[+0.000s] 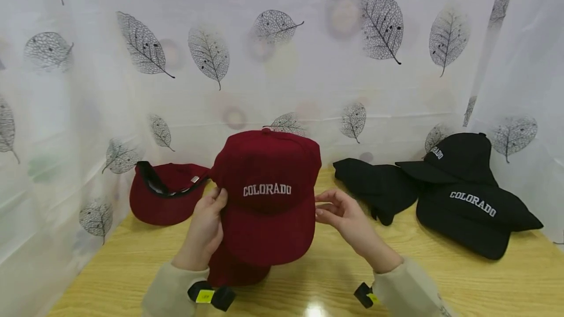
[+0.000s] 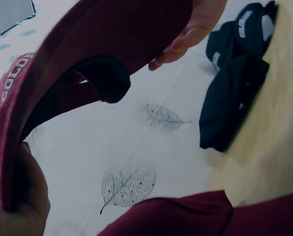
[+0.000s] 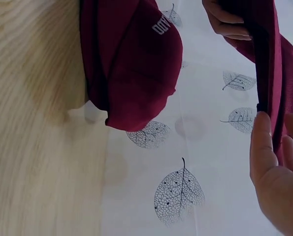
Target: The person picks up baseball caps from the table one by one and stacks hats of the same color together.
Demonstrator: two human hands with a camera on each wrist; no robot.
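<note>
A dark red baseball cap (image 1: 269,160) with white COLORADO lettering is held up upright, its front and brim facing me. My left hand (image 1: 206,221) grips its left side, thumb on the front; in the left wrist view the fingers (image 2: 30,191) wrap its edge. At the cap's right edge is my right hand (image 1: 348,221), fingers loosely bent and fingertips at the rim. The right wrist view shows one fingertip (image 3: 262,128) against the dark inner band. Below and partly behind the held cap, another red cap (image 1: 240,270) rests on the table.
An upturned red cap (image 1: 169,209) lies at the back left of the wooden table (image 1: 335,283). Several black caps stand at the right: one lying crumpled (image 1: 374,185), one leaning behind (image 1: 462,158), one in front (image 1: 473,226). A leaf-patterned curtain (image 1: 282,87) surrounds the table.
</note>
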